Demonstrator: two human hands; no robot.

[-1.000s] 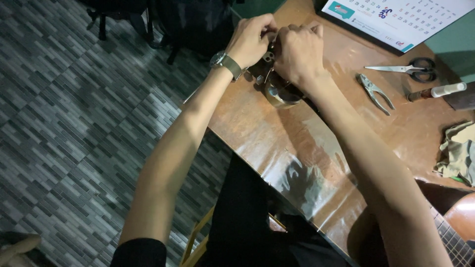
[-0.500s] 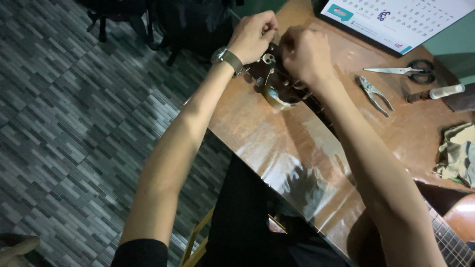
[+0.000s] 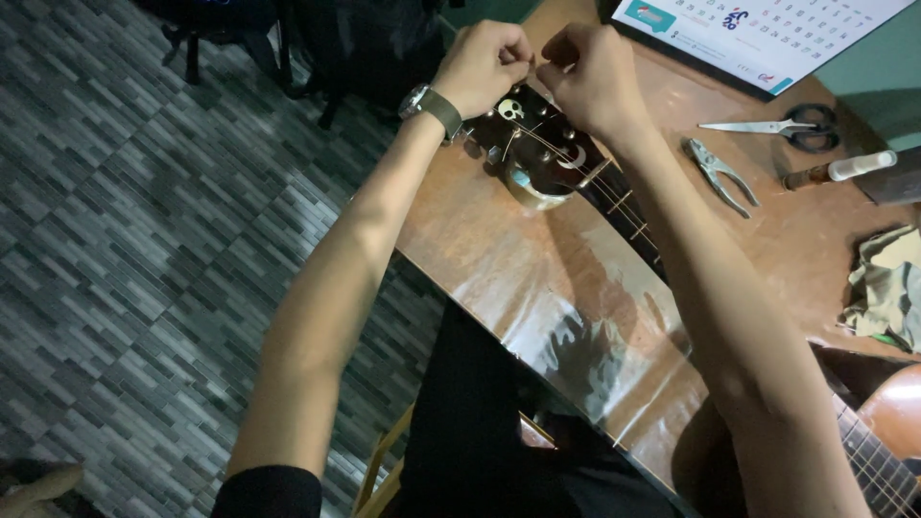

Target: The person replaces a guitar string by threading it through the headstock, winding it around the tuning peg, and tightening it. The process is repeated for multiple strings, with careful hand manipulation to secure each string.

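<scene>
Hands have lifted off the guitar head [image 3: 537,153] at the far table [image 3: 499,259] edge. Left hand [image 3: 484,65] and right hand [image 3: 587,77] now pinch 1 thin string [image 3: 533,141], pulling it up.

A dark guitar headstock [image 3: 537,144] is lying flat near the far corner of the brown table [image 3: 499,259], carrying a pale skull sticker and a crescent mark, its pegs showing along both edges. A thin string [image 3: 552,144] is running taut from it up to the pinching fingers [image 3: 523,59].
</scene>
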